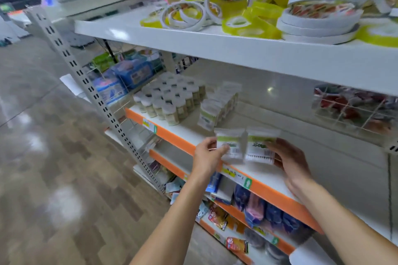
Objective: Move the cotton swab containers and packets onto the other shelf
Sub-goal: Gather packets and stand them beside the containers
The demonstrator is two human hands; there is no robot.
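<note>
Two cotton swab packets are in hand just above the orange-edged shelf [269, 187]. Left hand [207, 155] pinches the left packet [230, 144] at its lower corner; right hand [290, 159] has its fingers closed on the right packet [261, 146] from the side. Both packets appear light, thin and pliable, with slick film; grip is best across the flat faces. More packets [217, 107] and the capped containers [170, 101] stand farther back along the same shelf.
</note>
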